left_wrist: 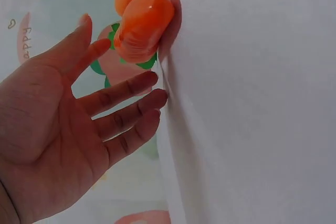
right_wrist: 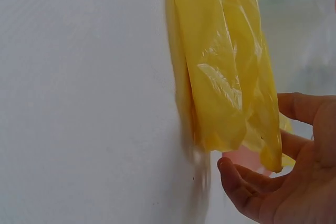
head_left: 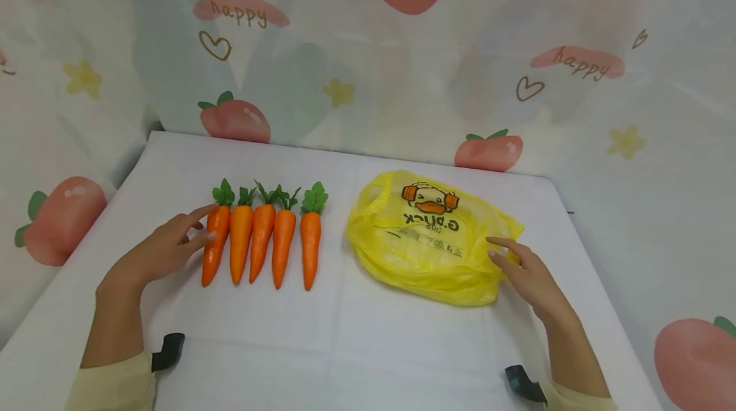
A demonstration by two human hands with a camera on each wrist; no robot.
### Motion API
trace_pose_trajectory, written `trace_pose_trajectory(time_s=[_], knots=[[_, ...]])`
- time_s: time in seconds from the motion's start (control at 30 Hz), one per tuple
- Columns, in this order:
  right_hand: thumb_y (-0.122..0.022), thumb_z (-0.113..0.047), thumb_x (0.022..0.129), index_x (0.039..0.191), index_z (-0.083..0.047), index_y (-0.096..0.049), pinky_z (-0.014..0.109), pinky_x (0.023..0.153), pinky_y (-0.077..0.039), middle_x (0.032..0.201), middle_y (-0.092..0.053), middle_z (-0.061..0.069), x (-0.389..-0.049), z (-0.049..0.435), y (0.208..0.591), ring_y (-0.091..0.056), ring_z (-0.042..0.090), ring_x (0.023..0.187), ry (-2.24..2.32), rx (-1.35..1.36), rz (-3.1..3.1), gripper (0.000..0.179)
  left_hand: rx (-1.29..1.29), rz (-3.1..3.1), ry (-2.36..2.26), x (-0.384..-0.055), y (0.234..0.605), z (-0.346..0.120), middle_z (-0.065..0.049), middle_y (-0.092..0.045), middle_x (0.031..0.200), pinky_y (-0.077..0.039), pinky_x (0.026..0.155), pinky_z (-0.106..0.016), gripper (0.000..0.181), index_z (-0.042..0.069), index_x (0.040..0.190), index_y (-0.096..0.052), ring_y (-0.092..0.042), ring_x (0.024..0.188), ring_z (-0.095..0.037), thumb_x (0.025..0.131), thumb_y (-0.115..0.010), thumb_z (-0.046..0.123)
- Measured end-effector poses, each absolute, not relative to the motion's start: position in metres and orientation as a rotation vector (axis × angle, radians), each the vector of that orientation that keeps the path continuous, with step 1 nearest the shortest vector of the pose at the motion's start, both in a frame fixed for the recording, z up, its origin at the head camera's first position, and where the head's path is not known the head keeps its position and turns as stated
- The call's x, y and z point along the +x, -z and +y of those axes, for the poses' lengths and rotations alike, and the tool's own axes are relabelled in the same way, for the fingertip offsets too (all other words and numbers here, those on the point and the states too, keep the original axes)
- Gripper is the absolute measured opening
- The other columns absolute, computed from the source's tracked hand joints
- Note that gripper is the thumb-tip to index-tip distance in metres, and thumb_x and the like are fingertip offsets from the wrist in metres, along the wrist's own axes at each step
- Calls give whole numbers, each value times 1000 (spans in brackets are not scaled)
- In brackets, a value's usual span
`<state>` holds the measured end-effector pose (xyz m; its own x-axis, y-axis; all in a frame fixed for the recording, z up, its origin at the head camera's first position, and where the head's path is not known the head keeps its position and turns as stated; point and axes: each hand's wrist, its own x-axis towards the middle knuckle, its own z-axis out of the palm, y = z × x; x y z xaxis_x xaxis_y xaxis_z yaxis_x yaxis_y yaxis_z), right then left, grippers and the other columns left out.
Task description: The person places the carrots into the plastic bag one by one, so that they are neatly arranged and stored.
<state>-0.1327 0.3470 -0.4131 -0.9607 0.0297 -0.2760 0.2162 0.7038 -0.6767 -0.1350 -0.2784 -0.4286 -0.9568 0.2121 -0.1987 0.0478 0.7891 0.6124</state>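
Several orange carrots with green leafy tops lie side by side on the left half of the table, tips toward me. My left hand (head_left: 163, 250) is at the leftmost carrot (head_left: 213, 251), index finger and thumb reaching over it in the head view. In the left wrist view that hand (left_wrist: 68, 121) has its fingers spread and loosely extended, with a carrot (left_wrist: 144, 27) beyond them. A crumpled yellow plastic bag (head_left: 374, 264) with a duck print lies to the right. My right hand (head_left: 533, 277) is at its right edge, fingers relaxed; whether they touch the bag (right_wrist: 220, 77) is unclear.
A white cloth (head_left: 276, 347) covers the table. Behind it and at both sides hangs a curtain (head_left: 391, 78) printed with fruit, hearts and flowers. Dark curved pieces stick out from the left sleeve (head_left: 115, 385) and the right sleeve (head_left: 575, 399).
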Motion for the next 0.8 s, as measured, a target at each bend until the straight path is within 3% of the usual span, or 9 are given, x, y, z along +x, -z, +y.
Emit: trace_pose_trajectory(time_s=[0.37,0.53,0.67,0.8], knots=[[-47,-42,110,157,-10,-42,68,113,-27,167,-18,24,-140,343,415,-25,46,145,1243,277,2531,58,202,2597,-1121,-146,431,-282,-22,-46,137,-55,83,-40,72,12,163,-30,-56,109,-36,105,-59,42],[-48,-41,109,157,-10,-43,67,113,-28,167,-18,24,-142,343,415,-26,47,143,1232,318,2534,57,257,2593,-1117,-150,433,-281,-21,-43,138,-55,86,-45,78,14,164,-30,-54,113,-39,101,-68,41],[-49,-39,110,156,-8,-44,63,108,-36,162,-26,26,-147,344,413,-35,45,134,1182,302,2557,56,268,2606,-1096,-149,436,-282,-22,-42,139,-53,88,-54,82,15,162,-35,-53,114,-40,96,-75,41],[-50,-43,108,156,-7,-44,61,104,-40,156,-31,29,-152,348,404,-42,45,126,1102,285,2522,60,274,2622,-1080,-149,438,-284,-22,-44,139,-54,84,-47,81,15,161,-38,-53,113,-38,95,-76,41]])
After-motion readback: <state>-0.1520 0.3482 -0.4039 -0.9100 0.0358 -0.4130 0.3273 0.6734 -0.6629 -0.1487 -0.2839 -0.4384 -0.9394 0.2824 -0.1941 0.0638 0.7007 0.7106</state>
